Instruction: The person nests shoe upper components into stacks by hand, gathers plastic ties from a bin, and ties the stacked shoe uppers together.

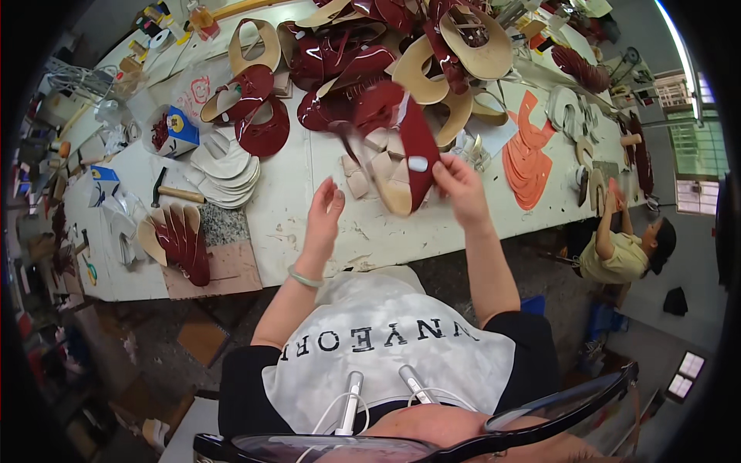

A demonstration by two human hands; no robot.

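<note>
A glossy dark red shoe upper [421, 158] with pale tan lining hangs over the white table, part of it smeared by motion. My right hand [461, 184] pinches its right edge, near a small white patch on the red leather. My left hand [326, 212] is raised to the left of it with fingers apart, touching nothing. Beneath and behind the upper lie several small beige folded pieces [356, 184]. Beyond it rises a heap of red shoe uppers [324, 58] with tan linings.
On the left of the table [309, 270] are a hammer [177, 193], stacked white pieces [225, 174], fanned red uppers [185, 243] and a blue box [181, 131]. Orange pieces [526, 166] lie to the right. A co-worker [617, 251] works at the table's right end.
</note>
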